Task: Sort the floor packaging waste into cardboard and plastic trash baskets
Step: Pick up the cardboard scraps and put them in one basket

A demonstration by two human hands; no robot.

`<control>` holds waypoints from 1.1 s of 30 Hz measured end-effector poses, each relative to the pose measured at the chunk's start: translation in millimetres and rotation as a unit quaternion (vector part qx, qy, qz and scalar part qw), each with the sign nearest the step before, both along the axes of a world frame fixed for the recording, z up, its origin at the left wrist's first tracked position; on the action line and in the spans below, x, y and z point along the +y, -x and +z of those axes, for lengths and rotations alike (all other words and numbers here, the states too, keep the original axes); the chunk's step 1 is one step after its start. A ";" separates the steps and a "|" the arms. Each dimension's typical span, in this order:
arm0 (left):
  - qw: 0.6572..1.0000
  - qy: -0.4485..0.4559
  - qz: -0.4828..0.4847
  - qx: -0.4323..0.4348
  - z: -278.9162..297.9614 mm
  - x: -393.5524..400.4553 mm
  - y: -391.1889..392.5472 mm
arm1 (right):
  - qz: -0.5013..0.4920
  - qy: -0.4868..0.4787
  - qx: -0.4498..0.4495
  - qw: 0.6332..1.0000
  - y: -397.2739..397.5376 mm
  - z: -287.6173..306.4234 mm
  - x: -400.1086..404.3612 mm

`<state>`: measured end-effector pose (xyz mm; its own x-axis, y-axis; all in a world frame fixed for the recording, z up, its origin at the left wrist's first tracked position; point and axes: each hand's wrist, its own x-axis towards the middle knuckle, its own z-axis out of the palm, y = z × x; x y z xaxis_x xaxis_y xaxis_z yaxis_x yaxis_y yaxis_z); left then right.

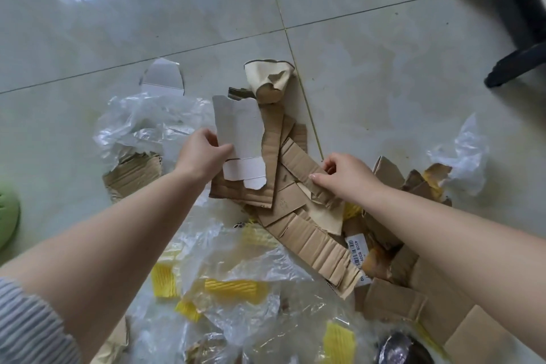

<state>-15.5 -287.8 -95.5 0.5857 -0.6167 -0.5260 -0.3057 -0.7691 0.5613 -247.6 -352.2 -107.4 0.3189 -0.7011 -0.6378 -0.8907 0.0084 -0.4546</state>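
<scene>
A grey cardboard sheet (239, 139) stands above the floor pile, long axis running away from the person, pinched at its left edge by the left hand (202, 154). Just to its right, the right hand (344, 176) is nearer the brown corrugated strip (304, 167), its fingers (317, 180) pinching that strip's edge.

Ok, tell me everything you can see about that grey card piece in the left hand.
The grey card piece is a flat, thin sheet of paperboard, dull grey on its upper part with a white panel and a fold line lower down. Its top and right edges are ragged and torn, and the bottom ends in rounded tabs. The left hand pinches its left edge, thumb on top. It lies over brown corrugated cardboard in the floor pile.
</scene>
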 end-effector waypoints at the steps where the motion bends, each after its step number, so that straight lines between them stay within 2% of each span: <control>1: 1.000 0.007 0.017 0.022 1.0 1.4 -1.1 | -0.014 -0.009 -0.007 1.000 1.2 0.2 1.1; 4: 0.986 0.021 0.083 0.141 7.5 9.1 -2.6 | -0.042 -0.032 -0.021 0.998 4.4 0.7 5.1; 7: 0.958 0.016 0.101 0.266 15.8 21.7 -5.8 | -0.085 -0.043 -0.051 0.994 6.0 2.6 8.3; 10: 0.939 0.041 0.126 0.318 20.0 31.9 -8.3 | -0.136 -0.023 -0.078 0.987 7.2 5.6 8.4; 14: 0.949 0.076 0.109 0.285 20.3 32.3 -7.6 | -0.193 -0.017 -0.148 0.970 0.9 11.7 5.8; 17: 0.970 0.060 0.047 0.229 15.9 20.3 -8.0 | -0.238 -0.030 -0.179 0.954 -15.3 13.8 -0.1; 22: 0.993 0.017 -0.094 0.074 0.1 2.4 3.9 | -0.232 -0.060 -0.150 0.959 -27.1 2.9 -0.5; 27: 0.989 0.049 -0.118 -0.076 -5.4 2.9 6.5 | -0.245 -0.056 -0.130 0.959 -21.1 -8.0 -1.6; 29: 0.993 0.091 -0.069 -0.034 2.2 7.3 3.1 | -0.252 -0.051 -0.129 0.958 -21.1 -10.7 -3.5; 33: 0.978 0.144 0.075 0.127 14.1 20.6 -24.1 | -0.247 -0.051 -0.132 0.959 -33.5 -7.6 -11.8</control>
